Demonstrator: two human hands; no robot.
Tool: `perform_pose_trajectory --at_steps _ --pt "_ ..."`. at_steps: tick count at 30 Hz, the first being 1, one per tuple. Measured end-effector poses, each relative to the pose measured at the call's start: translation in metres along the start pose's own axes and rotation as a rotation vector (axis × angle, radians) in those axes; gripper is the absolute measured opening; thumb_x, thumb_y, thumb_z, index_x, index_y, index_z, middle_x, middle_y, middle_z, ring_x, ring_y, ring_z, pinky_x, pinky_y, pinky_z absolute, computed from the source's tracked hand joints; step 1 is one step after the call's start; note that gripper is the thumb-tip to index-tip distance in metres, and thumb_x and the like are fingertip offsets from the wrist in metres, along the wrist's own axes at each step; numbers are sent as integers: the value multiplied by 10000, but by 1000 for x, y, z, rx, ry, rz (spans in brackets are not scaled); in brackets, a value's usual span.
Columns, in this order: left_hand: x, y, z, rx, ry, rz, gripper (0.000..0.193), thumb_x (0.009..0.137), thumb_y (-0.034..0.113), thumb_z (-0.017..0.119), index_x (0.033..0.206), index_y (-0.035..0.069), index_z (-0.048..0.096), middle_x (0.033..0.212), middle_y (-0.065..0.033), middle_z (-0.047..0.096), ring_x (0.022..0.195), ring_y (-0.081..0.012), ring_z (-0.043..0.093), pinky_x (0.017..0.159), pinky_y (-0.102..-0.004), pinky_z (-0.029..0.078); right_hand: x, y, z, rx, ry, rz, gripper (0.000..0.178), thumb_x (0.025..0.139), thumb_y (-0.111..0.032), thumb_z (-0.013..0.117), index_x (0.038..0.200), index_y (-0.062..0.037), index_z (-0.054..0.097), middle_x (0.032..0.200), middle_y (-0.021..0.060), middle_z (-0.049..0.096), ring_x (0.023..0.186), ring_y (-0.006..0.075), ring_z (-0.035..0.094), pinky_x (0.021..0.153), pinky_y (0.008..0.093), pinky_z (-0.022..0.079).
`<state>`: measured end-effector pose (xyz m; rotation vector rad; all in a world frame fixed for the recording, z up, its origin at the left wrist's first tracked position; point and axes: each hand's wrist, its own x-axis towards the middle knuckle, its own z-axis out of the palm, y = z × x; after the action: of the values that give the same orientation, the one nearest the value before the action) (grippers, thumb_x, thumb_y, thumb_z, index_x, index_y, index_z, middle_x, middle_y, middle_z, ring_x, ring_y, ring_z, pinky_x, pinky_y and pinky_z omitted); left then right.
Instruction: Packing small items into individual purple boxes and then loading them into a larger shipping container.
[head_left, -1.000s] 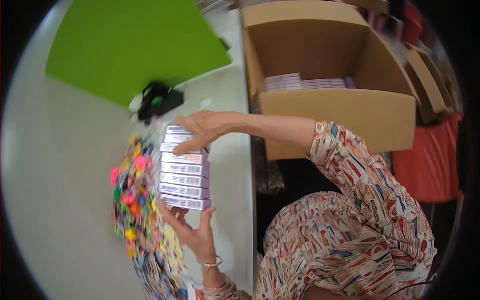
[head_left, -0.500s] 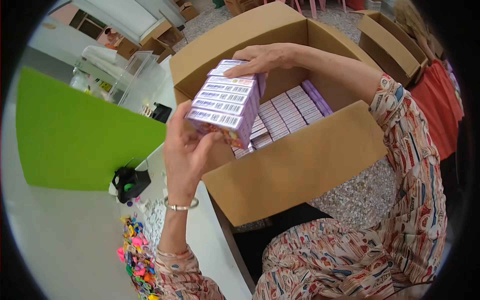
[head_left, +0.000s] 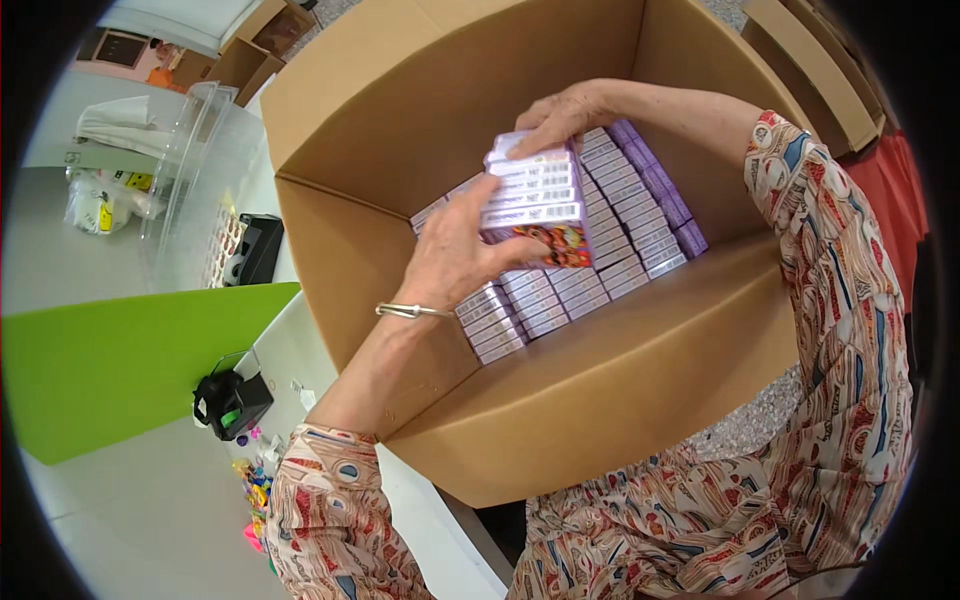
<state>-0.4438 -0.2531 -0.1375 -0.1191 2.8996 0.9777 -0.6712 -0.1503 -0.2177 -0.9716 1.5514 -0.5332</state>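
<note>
Between my two hands is a stack of small purple-and-white boxes (head_left: 535, 195), with printed ends toward me and a colourful picture on the near face. My left hand (head_left: 455, 245) grips the near left side, thumb across the picture. Fingers of my right hand (head_left: 562, 118) close over the far end. The stack is inside a large open cardboard carton (head_left: 600, 385), above rows of similar small boxes (head_left: 570, 295) packed on its bottom. Some of those rows are hidden behind the held stack and my hands.
At left stand a green panel (head_left: 140, 350), a clear plastic bin (head_left: 200, 170) and a black container (head_left: 235, 400) on the white table (head_left: 425, 520). Small colourful pieces (head_left: 255, 490) lie beyond the table edge. Another open carton (head_left: 810, 75) stands at the far right.
Both hands have carried the stack of boxes down and to the right, from over the carton's left side to inside it. The view has shifted closer over the carton.
</note>
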Motion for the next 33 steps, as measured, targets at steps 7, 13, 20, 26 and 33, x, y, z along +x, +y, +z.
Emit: perform_pose_trajectory --at_steps 7,13,20,26,33 --pt "-8 8 60 -10 -191 -84 835 564 461 852 1135 -58 536 1149 -277 480 980 -414 580 829 -446 505 12 52 50 62 -271 172 823 754 -615 670 1304 -37 465 1161 140 564 1021 226 589 769 356 536" --pt "-23 17 105 19 -319 -39 876 587 475 832 1177 -45 447 1131 -286 464 993 -430 582 830 -466 526 -2 58 76 -17 -334 270 871 740 -589 688 1326 -8 410 1231 185 505 1049 258 585 732 349 573" --pt "-18 26 130 67 -378 -139 927 586 430 836 1256 -39 399 1311 -311 374 1080 -441 546 815 -476 540 -4 78 81 -61 -306 295 859 745 -573 690 1335 -12 416 1278 193 470 1090 268 552 705 334 569" --pt "-17 28 150 24 -351 -187 895 582 409 830 1246 -34 425 1283 -303 415 1076 -444 545 828 -475 530 2 92 85 -57 -360 254 712 770 -520 694 1247 -26 508 1226 180 493 1011 249 574 709 353 564" --pt "-20 37 148 8 -390 -267 881 595 391 820 1260 -43 437 1217 -310 471 1072 -457 543 840 -470 525 6 91 93 -44 -380 233 694 782 -486 696 1267 -32 496 1143 165 547 965 244 598 710 362 557"
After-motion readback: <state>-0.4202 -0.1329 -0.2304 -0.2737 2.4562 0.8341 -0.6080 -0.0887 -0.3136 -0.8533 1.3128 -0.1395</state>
